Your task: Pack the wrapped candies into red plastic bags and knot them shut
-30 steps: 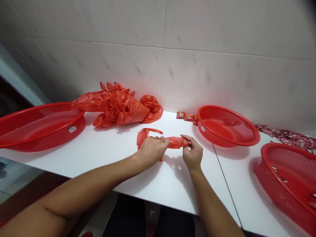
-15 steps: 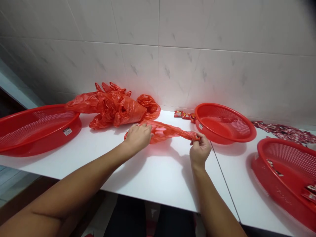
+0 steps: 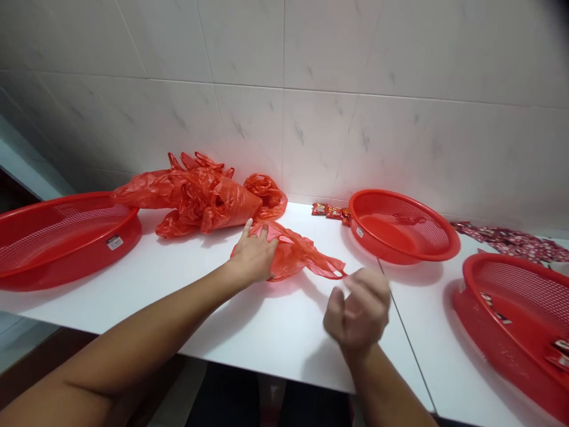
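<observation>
A thin red plastic bag lies crumpled on the white table in front of me, its handle end stretched to the right. My left hand rests on the left part of this bag with its fingers spread. Just below and to the right of the bag's handle end is my right hand, blurred by motion. Its fingers look curled, and whether they are closed is smeared. Behind my left hand, a heap of red plastic bags leans toward the wall.
A red mesh basket stands at the left, a smaller red basket at the back right, and another basket at the front right with some packets inside. Small red packets and a pile of patterned packets lie along the tiled wall.
My right hand has come off the bag's handle end and moved slightly down toward me. The left fingers have spread over the bag, which lies looser and lower at its right end.
</observation>
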Demonstrator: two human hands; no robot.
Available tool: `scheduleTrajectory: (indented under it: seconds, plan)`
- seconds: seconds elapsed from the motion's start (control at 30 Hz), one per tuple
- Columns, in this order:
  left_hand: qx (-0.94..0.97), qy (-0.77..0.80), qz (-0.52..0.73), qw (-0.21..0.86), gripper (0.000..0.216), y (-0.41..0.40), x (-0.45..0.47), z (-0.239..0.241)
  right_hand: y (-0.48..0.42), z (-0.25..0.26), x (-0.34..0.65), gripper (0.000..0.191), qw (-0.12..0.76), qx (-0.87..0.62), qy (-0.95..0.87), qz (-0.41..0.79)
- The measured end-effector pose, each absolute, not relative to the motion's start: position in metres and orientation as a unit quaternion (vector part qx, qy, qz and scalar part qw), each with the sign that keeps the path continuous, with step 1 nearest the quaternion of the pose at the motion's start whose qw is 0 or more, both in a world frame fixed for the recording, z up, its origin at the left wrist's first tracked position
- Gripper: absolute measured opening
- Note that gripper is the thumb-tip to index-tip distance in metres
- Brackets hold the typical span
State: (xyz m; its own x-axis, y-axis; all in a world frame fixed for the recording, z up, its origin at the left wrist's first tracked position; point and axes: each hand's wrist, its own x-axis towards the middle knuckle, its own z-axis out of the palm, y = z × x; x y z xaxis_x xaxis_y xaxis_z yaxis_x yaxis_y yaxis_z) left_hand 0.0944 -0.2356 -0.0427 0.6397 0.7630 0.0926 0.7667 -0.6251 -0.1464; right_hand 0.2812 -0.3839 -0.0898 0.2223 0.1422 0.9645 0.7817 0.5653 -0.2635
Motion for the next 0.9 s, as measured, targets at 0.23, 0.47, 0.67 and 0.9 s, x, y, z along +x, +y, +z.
scheduleTrajectory:
  seconds: [0.23,0.47,0.67,0.9]
  plan:
    - [-0.914,-0.387,0.029,0.116,0.076,-0.246,0.105,-0.041,-0.348,-0.112,0.24,0.041,0.499,-0.502,-0.706,0.012]
    - [-0.932,-0.361,0.004,0.024,0.071,-0.249,0.088,-0.053,-0.335,-0.111,0.3,0.052,0.309,-0.722,-0.601,0.149]
    - [-0.942,-0.324,0.068,0.044,0.054,-0.23,0.09,-0.044,-0.34,-0.115,0.3,0.122,0.185,-0.708,-0.648,0.209]
    - [-0.964,-0.254,0.045,-0.068,0.058,-0.192,0.077,-0.078,-0.33,-0.123,0.309,0.131,0.192,-0.659,-0.679,0.259]
